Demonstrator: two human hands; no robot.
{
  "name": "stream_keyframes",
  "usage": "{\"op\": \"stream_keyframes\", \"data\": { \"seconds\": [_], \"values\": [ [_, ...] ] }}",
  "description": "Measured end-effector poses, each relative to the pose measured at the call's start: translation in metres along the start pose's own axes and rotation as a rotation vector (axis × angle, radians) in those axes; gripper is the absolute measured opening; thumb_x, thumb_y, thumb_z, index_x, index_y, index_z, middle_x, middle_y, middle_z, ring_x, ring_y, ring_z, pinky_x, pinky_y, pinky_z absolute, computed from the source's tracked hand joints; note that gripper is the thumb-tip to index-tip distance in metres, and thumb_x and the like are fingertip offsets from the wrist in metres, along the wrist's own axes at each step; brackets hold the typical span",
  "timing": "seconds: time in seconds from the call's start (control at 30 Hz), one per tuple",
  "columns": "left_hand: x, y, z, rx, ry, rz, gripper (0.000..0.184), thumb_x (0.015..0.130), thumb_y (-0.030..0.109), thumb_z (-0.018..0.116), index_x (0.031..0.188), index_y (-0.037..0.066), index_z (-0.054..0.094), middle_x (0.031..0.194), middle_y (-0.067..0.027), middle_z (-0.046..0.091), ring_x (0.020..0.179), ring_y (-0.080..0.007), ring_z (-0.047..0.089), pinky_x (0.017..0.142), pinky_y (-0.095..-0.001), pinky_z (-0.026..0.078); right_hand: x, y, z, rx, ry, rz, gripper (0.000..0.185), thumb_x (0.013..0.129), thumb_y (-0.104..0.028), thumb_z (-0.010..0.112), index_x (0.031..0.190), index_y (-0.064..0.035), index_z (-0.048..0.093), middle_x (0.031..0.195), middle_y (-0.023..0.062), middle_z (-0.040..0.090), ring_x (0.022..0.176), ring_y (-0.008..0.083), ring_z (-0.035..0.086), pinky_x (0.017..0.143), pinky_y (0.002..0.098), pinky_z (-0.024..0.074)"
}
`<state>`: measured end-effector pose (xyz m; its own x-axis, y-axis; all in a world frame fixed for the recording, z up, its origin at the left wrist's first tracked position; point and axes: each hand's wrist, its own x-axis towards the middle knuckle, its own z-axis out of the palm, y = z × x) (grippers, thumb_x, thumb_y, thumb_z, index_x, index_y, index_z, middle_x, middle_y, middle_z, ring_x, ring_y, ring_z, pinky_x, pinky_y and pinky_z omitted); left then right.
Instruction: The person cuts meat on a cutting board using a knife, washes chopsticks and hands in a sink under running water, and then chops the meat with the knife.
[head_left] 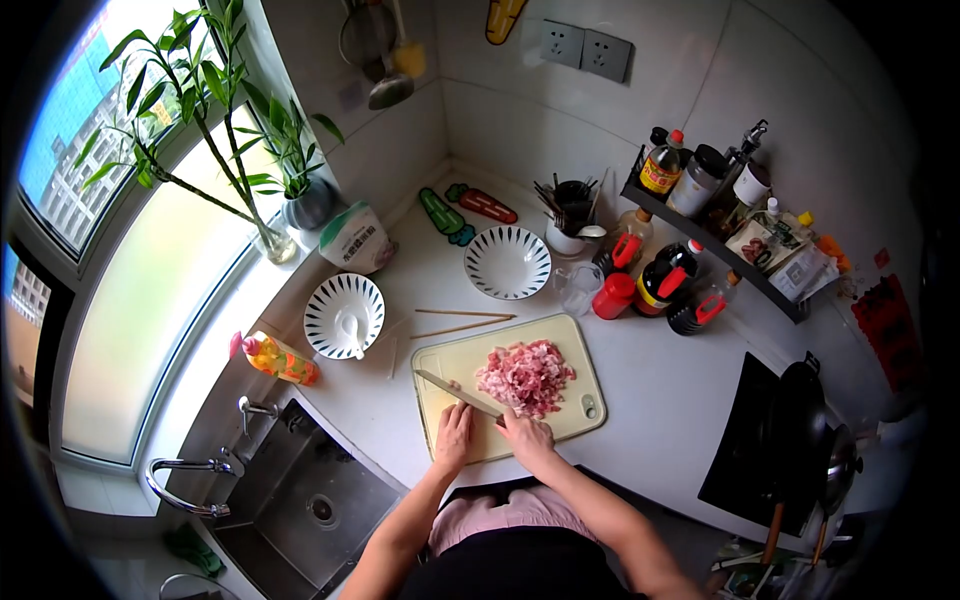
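My right hand (pixel 526 436) is closed round the handle of a kitchen knife (pixel 455 391). The blade points to the upper left, low over the pale cutting board (pixel 565 345). My left hand (pixel 455 432) is on the board's near left part, fingers together and bent beside the blade. Whatever lies under those fingertips is hidden. A tiny scrap of meat shows just past the blade. Chopped pink meat (pixel 524 377) is heaped on the board, beyond my right hand.
Chopsticks (pixel 465 327) lie behind the board. A bowl with a spoon (pixel 325 300) and a patterned plate (pixel 507 263) stand farther back. Sauce bottles (pixel 668 275) line the right, below a rack (pixel 715 245). A sink (pixel 290 515) is at left, a black cooktop (pixel 735 450) at right.
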<state>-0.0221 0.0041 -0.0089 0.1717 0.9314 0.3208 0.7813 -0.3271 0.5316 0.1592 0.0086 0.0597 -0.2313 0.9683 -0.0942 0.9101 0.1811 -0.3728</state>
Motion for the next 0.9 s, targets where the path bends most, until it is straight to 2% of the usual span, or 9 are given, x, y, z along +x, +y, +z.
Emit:
{"op": "stream_keyframes", "data": {
  "seconds": [0.13, 0.2, 0.3, 0.4, 0.53, 0.57, 0.67, 0.7, 0.9],
  "values": [
    [0.000, 0.001, -0.001, 0.006, -0.009, -0.018, 0.042, 0.085, 0.004, 0.059, 0.126, -0.002, 0.055, 0.130, -0.0147, 0.054, 0.113, -0.0342, 0.051, 0.099, -0.0417, 0.044, -0.019, 0.013, -0.009, 0.008, 0.060, -0.040, 0.035, 0.092, -0.039, 0.061, 0.100, -0.0065, 0.052, 0.072, 0.0173, 0.067, 0.068, 0.0358, 0.068, 0.059, 0.0487, 0.0525],
    [0.000, 0.005, -0.005, 0.004, -0.014, -0.021, 0.042, 0.085, 0.005, 0.060, 0.126, -0.001, 0.056, 0.129, -0.0139, 0.055, 0.114, -0.0336, 0.052, 0.098, -0.0414, 0.045, -0.049, 0.031, -0.026, 0.012, -0.039, 0.076, 0.036, 0.092, -0.040, 0.061, 0.097, -0.0053, 0.052, 0.068, 0.0179, 0.066, 0.064, 0.0375, 0.067, 0.057, 0.0493, 0.0516],
    [-0.001, 0.005, -0.006, 0.012, -0.012, -0.007, 0.043, 0.085, 0.006, 0.060, 0.127, 0.000, 0.056, 0.128, -0.0130, 0.055, 0.115, -0.0332, 0.051, 0.099, -0.0426, 0.044, -0.068, 0.045, -0.054, 0.022, -0.087, 0.106, 0.035, 0.093, -0.040, 0.060, 0.093, -0.0062, 0.052, 0.065, 0.0190, 0.065, 0.064, 0.0389, 0.067, 0.056, 0.0486, 0.0523],
    [0.001, 0.007, -0.006, 0.063, 0.030, 0.011, 0.040, 0.083, 0.004, 0.060, 0.123, 0.003, 0.058, 0.126, -0.0122, 0.056, 0.115, -0.0342, 0.052, 0.098, -0.0435, 0.043, -0.059, 0.037, -0.060, 0.095, 0.032, 0.066, 0.036, 0.092, -0.039, 0.063, 0.088, -0.0042, 0.053, 0.063, 0.0195, 0.064, 0.061, 0.0410, 0.065, 0.054, 0.0500, 0.0502],
    [0.000, 0.006, -0.004, 0.028, -0.002, -0.017, 0.041, 0.085, 0.006, 0.060, 0.126, 0.002, 0.055, 0.127, -0.0137, 0.054, 0.115, -0.0346, 0.051, 0.099, -0.0447, 0.042, -0.057, 0.021, -0.058, 0.039, 0.088, 0.001, 0.037, 0.091, -0.040, 0.064, 0.088, -0.0053, 0.053, 0.064, 0.0169, 0.066, 0.060, 0.0372, 0.066, 0.053, 0.0476, 0.0512],
    [0.000, 0.004, -0.001, 0.012, 0.005, -0.034, 0.040, 0.084, 0.005, 0.060, 0.124, 0.001, 0.055, 0.126, -0.0145, 0.055, 0.114, -0.0354, 0.050, 0.099, -0.0447, 0.042, -0.060, 0.021, -0.059, -0.019, 0.064, -0.021, 0.035, 0.092, -0.041, 0.062, 0.095, -0.0067, 0.055, 0.063, 0.0151, 0.064, 0.058, 0.0352, 0.067, 0.052, 0.0433, 0.0530],
    [0.001, 0.004, -0.002, 0.000, -0.022, -0.055, 0.038, 0.083, 0.004, 0.060, 0.120, 0.000, 0.055, 0.121, -0.0170, 0.055, 0.113, -0.0373, 0.050, 0.098, -0.0448, 0.043, -0.067, 0.019, -0.063, -0.106, 0.005, 0.006, 0.033, 0.092, -0.041, 0.062, 0.095, -0.0082, 0.055, 0.066, 0.0145, 0.066, 0.060, 0.0337, 0.068, 0.052, 0.0435, 0.0530],
    [0.001, 0.004, -0.003, 0.001, -0.026, -0.056, 0.038, 0.083, 0.004, 0.060, 0.120, 0.000, 0.055, 0.121, -0.0170, 0.055, 0.113, -0.0373, 0.050, 0.098, -0.0448, 0.043, -0.063, 0.021, -0.058, -0.028, -0.035, 0.028, 0.035, 0.091, -0.041, 0.063, 0.092, -0.0068, 0.054, 0.066, 0.0158, 0.066, 0.061, 0.0341, 0.068, 0.054, 0.0461, 0.0527],
    [0.003, 0.008, -0.006, 0.007, 0.023, -0.038, 0.037, 0.081, 0.002, 0.060, 0.117, -0.002, 0.056, 0.117, -0.0195, 0.056, 0.111, -0.0380, 0.051, 0.099, -0.0446, 0.043, -0.021, 0.011, -0.014, -0.043, 0.008, -0.040, 0.033, 0.092, -0.037, 0.062, 0.096, -0.0061, 0.053, 0.067, 0.0173, 0.066, 0.065, 0.0348, 0.069, 0.057, 0.0472, 0.0531]
  ]
}}
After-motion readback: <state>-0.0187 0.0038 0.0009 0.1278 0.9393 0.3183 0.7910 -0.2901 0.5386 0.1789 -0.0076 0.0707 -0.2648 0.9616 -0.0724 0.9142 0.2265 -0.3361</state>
